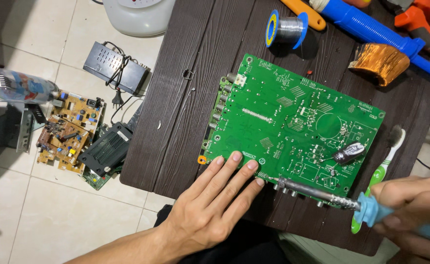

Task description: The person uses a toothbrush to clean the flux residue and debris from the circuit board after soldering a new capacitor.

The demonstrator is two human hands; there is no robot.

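A large green circuit board [293, 117] lies solder side up on a dark wooden table [185, 127]. My left hand [215, 200] rests flat with its fingertips pressing the board's near edge. My right hand [413, 208] grips the blue handle of a soldering iron [322, 194], whose metal tip touches the board's near edge close to my left fingers. A black cylindrical capacitor [348, 152] lies on the board's right side. A green and white toothbrush [383, 168] lies just right of the board, partly under my right hand.
At the table's far edge lie a solder spool [286, 29], a blue desoldering pump [371, 29], a roll of copper-coloured tape [380, 62] and orange-handled tools [422, 19]. On the tiled floor to the left sit a brown circuit board [66, 132], black boxes [114, 66] and a white appliance [136, 14].
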